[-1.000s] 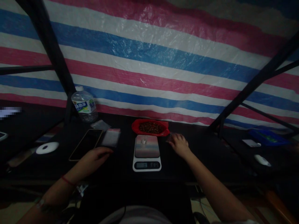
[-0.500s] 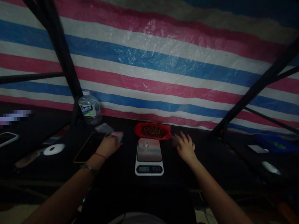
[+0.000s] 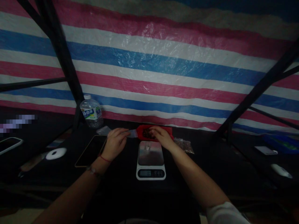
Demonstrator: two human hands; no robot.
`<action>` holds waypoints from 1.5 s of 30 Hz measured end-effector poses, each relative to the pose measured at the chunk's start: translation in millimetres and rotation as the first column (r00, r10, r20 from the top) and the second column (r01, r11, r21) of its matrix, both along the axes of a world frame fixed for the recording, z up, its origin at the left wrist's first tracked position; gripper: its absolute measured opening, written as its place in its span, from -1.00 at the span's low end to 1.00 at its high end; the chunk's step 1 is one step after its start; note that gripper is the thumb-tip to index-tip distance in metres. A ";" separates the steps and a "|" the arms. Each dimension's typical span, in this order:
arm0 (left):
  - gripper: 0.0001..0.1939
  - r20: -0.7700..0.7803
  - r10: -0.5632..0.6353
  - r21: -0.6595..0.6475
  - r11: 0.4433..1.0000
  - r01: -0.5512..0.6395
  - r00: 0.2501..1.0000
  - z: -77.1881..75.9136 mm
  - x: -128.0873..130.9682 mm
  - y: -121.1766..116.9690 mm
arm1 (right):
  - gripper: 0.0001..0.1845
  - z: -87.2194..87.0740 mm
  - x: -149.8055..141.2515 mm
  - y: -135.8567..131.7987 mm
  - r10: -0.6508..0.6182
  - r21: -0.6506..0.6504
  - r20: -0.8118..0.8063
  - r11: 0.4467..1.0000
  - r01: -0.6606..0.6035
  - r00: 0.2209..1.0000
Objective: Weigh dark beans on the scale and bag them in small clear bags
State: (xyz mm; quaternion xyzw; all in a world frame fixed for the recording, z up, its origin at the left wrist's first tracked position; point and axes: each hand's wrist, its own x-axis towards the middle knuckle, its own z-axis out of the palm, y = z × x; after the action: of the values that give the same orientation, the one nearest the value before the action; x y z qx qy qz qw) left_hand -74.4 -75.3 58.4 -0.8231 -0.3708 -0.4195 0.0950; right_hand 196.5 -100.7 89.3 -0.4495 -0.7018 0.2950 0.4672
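Note:
My left hand (image 3: 116, 141) is closed on a small clear plastic bag (image 3: 133, 133), which sticks out to the right of its fingertips. Behind the scale lies a red tray (image 3: 170, 132) with small dark brown pieces (image 3: 147, 133) in it; their kind is too dim to tell. My right hand (image 3: 163, 137) reaches into this tray, fingers bent and apart, tips at the brown pieces. Between my forearms sits a white kitchen scale (image 3: 151, 174) with a small clear object (image 3: 147, 145) on its metal plate. Filled clear bags (image 3: 185, 145) lie right of the tray.
A dark tablet or phone (image 3: 90, 151) lies left of the scale, beside more clear plastic (image 3: 104, 130). Behind it stands a clear bottle (image 3: 92, 113). A white round object (image 3: 56, 153) is farther left. Black frame bars (image 3: 252, 93) slant up at both sides before a striped sheet (image 3: 163, 71).
My right hand has moved left from the filled bags into the red tray, uncovering those bags. My left hand has shifted right and up, with a clear bag now extending toward the tray.

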 end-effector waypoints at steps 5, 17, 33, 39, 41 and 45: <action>-0.75 0.007 -0.186 0.171 0.968 0.182 0.983 8.9 43.3 19.8 | -0.58 -12.2 -14.7 9.0 0.051 -0.267 -0.414 0.948 -0.174 0.909; -0.78 0.106 -0.372 0.112 0.926 0.361 0.922 -9.2 83.0 11.8 | -0.79 -44.9 -0.1 2.0 -0.171 0.014 -0.347 0.982 0.187 0.922; -0.82 0.131 -0.571 -0.128 0.801 0.585 0.810 -8.3 83.4 2.5 | -0.78 -34.5 -14.1 -15.9 -0.134 0.366 0.135 0.927 0.076 0.982; -0.79 0.164 -0.590 -0.135 0.780 0.611 0.790 -8.2 81.6 0.5 | -0.75 -32.7 -16.0 -19.2 -0.099 0.375 0.202 0.927 0.017 0.974; -0.75 0.146 -0.589 -0.141 0.782 0.607 0.794 -7.7 81.5 1.3 | -0.74 -31.8 -16.2 -20.3 -0.088 0.368 0.209 0.930 0.005 0.974; -0.78 0.131 -0.606 -0.204 0.758 0.620 0.784 -5.6 81.1 4.3 | -0.75 -31.0 -14.0 -20.3 -0.056 0.332 0.194 0.943 -0.011 0.979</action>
State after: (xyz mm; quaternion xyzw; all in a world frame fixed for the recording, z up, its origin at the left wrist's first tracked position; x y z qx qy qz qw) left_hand 6.6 -71.0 52.8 -0.8920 -0.1307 -0.4034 -0.1567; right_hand 182.5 -121.0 58.3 -0.4000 -0.7797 0.1209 0.4664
